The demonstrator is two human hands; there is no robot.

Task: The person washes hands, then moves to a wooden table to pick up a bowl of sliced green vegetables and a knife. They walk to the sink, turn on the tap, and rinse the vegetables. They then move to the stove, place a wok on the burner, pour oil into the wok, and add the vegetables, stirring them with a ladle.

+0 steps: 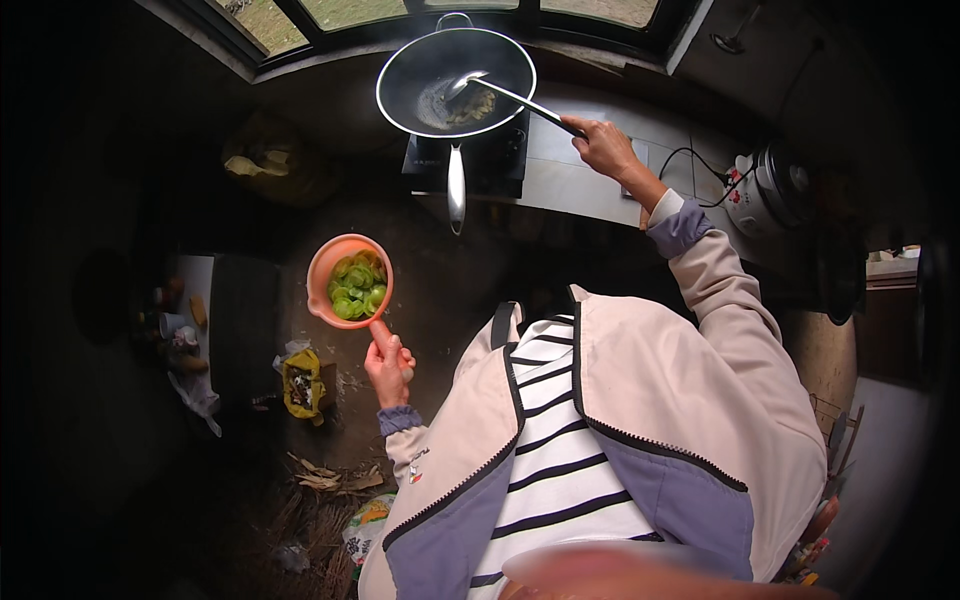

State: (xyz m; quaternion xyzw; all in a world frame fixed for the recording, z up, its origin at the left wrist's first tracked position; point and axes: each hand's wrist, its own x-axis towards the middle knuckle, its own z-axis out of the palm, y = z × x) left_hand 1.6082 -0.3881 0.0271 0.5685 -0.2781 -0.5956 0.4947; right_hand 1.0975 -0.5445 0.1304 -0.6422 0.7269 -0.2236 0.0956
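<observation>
My left hand (pixel 388 371) grips the handle of an orange plastic ladle-shaped scoop (pixel 313 274), held out over the floor. Sliced green vegetable pieces (pixel 356 289) fill much of its bowl. With my right hand (pixel 606 146) I hold the dark handle of a metal cooking spatula (pixel 517 97), whose shiny head rests inside a dark wok (pixel 409 82). Small yellowish pieces of food (pixel 474 106) lie on the wok's bottom beside the spatula head. The wok sits on a black induction cooker (pixel 427 161), its metal handle (pixel 456 191) pointing towards me.
A tiled counter (pixel 562 180) runs right of the cooker to a rice cooker (pixel 761 191) with a black cord. Windows (pixel 480 4) are behind the wok. On the left stands a waste bin with a yellow bag (pixel 304 386); dry kindling (pixel 337 476) lies on the floor.
</observation>
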